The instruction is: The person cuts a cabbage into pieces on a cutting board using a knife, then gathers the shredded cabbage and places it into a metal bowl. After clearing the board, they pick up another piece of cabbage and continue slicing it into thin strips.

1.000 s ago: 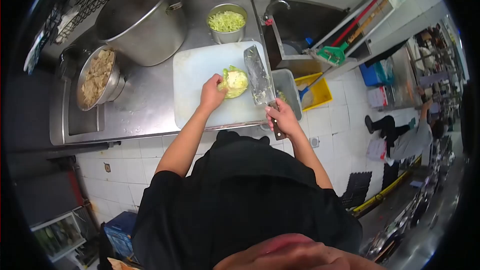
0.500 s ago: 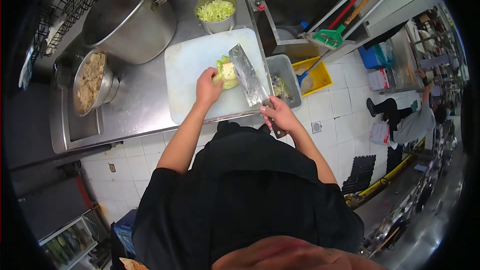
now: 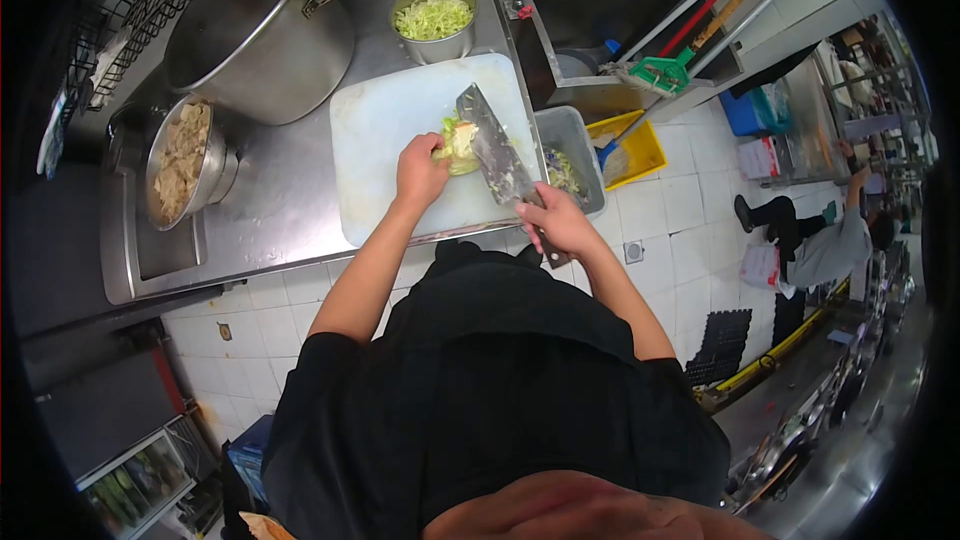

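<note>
On the white cutting board [image 3: 372, 135] lies a piece of pale green cabbage [image 3: 462, 152], its cut side facing the blade. My left hand [image 3: 422, 170] grips the cabbage from the left, fingers curled over it. A broad cleaver [image 3: 500, 160] with bits of cabbage stuck to its blade stands close against the right side of the piece. Its dark handle is wrapped by my right hand [image 3: 560, 218] near the front right corner of the board.
Behind the board stands a metal pot of shredded cabbage [image 3: 434, 18]. A large stockpot [image 3: 270, 50] and a bowl of pale brown chunks [image 3: 182, 165] are at the left. A grey scrap bin [image 3: 572, 130] and a yellow bin [image 3: 640, 155] sit right. A person [image 3: 830, 240] crouches farther right.
The cleaver has shifted slightly left and tilted, now closer over the cabbage. My left hand has moved a little right, with its fingers more curled.
</note>
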Available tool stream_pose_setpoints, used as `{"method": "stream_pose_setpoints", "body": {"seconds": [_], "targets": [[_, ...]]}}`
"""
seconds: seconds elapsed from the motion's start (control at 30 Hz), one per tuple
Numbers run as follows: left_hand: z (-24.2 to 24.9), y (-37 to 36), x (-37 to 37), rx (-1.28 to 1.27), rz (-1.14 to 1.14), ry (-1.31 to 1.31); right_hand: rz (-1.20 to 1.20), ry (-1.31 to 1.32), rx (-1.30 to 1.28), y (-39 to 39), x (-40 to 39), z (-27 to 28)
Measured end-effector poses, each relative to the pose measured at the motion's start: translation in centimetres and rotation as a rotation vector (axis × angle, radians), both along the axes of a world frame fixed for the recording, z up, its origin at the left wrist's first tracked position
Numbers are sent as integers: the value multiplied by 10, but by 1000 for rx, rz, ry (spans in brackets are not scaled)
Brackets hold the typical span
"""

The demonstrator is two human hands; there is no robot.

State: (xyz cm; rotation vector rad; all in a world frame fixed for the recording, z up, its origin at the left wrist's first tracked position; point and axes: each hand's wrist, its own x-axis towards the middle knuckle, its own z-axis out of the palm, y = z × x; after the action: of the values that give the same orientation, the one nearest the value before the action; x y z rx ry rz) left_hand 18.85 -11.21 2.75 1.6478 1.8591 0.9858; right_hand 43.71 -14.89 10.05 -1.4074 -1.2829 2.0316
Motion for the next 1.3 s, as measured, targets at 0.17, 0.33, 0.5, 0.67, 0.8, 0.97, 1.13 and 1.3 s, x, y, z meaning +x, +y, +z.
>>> {"method": "stream_pose_setpoints", "body": {"seconds": [0.17, 0.33, 0.5, 0.67, 0.8, 0.97, 1.13, 1.3], "targets": [[-2, 3, 3, -46, 38, -29, -30, 59, -24, 4, -13, -10], [-4, -3, 2, 29, 5, -30, -48, 91, -28, 9, -24, -20], [-3, -4, 1, 7, 17, -62, -69, 151, -129, 24, -34, -27], [-7, -2, 1, 86, -28, -53, -160, 305, -286, 29, -24, -20], [-10, -5, 0, 133, -86, 39, -203, 446, -356, 31, -16, -22], [-13, -8, -6, 138, -85, -30, -152, 269, -224, 17, -19, -4], [10, 2, -5, -202, -52, -95, -120, 139, -120, 17, -17, -5], [26, 24, -2, -81, -203, 165, -96, 75, -61, 13, -17, -8]]}}
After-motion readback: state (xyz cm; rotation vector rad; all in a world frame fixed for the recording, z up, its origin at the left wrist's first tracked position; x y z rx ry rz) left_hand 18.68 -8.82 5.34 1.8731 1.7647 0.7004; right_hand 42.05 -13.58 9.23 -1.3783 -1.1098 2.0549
